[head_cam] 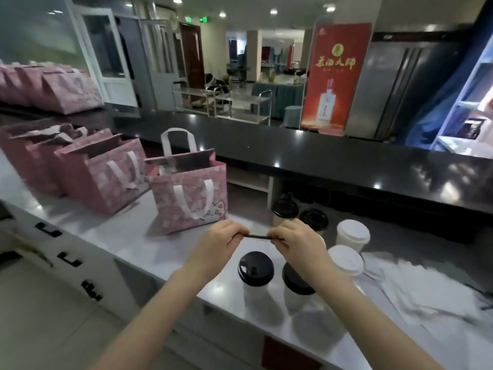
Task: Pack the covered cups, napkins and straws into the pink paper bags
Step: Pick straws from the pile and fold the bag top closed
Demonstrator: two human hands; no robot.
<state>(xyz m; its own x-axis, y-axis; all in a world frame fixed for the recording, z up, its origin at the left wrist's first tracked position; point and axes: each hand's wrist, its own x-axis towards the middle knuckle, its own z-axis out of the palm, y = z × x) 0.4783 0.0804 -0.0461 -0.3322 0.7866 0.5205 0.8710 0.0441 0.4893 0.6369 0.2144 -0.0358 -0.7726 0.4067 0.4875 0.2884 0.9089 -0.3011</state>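
- While I'm watching through the head cam, both hands are hovering over the white counter [128,236], pinching a thin black straw [260,237] between them.
- The left hand [216,243] is gripping the straw's left end with curled fingertips, and the right hand [296,241] is doing the same on the other end. So the straw is hanging roughly level in mid-air, above the front cups.
- The nearest pink bag [186,198] is standing upright and open just beyond the left hand. One white handle is sticking up at the back and the other is drooping down the front. Something pale is showing inside, but I can't tell what.
- More open pink bags [101,177] are standing in a row to its left on the same counter.
- A flat stack of pink bags [53,89] is lying on the dark upper counter [320,158], far left.
- A black-lidded cup [256,268] is standing right below the straw. A second black-lidded cup [296,281] is sitting just beside it, partly hiding under the right wrist.
- Two white-lidded cups [352,233] are standing to the right of those, one behind the other.
- Two rear black-lidded cups [314,219] are sitting further back, near the counter's far edge.
- White napkins [426,284] are lying spread out at the far right. They're coming through too blurry for me to count.
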